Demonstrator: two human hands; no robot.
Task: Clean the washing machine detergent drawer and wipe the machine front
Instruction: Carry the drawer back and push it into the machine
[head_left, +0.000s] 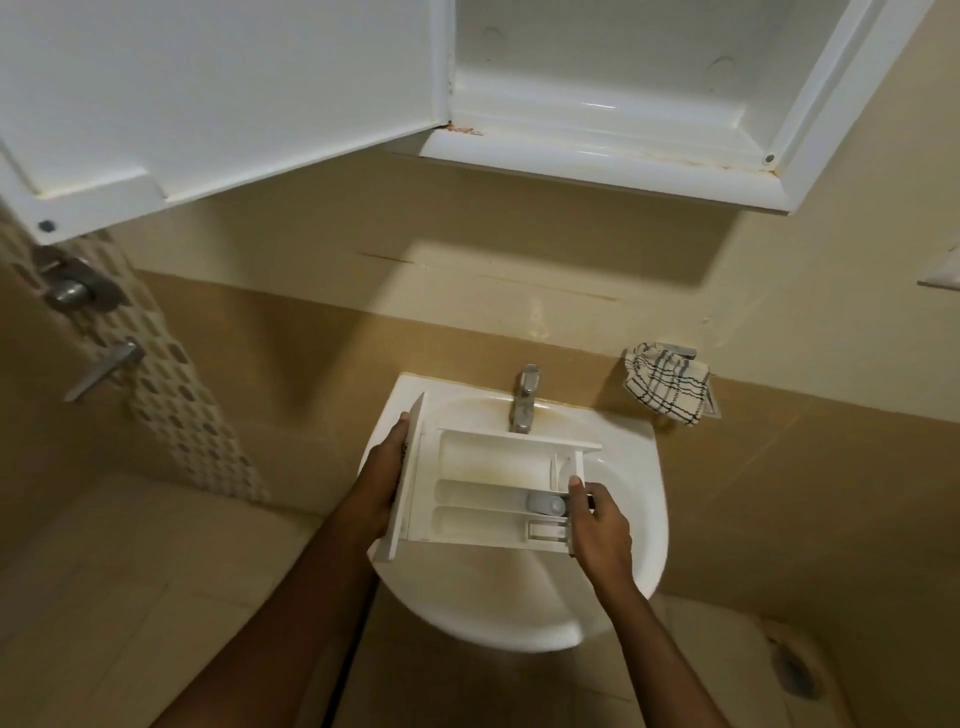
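Detergent drawer (493, 493) hangs level over the sink (644, 519), compartments facing up, just in front of the faucet (525, 400) and not resting on the basin as far as I can tell.

In the head view it spans the gap between my two hands. Its front panel (408, 483) is at my left and the open rear end at my right. My left hand (382, 470) is cupped against the outer face of that panel, with fingertips curled round its far edge. My right hand (600, 525) pinches the rear wall. The thumb sits on top, just beside the grey cap (545, 503), and the other fingers are tucked underneath where I cannot see them.

I judge it a light, hollow, stiff plastic shell with thin dividers. It should carry easily but turn slick once water and old detergent run over it. The sound places to hold are the panel and the outer walls, as now. The inner dividers and the cap look likely to flex or pop loose if squeezed. I cannot make out any residue from here.

A checked cloth (667, 384) hangs on the wall to the right, well apart from the sink. An open white cabinet (597, 119) is overhead. The washing machine is not in view.
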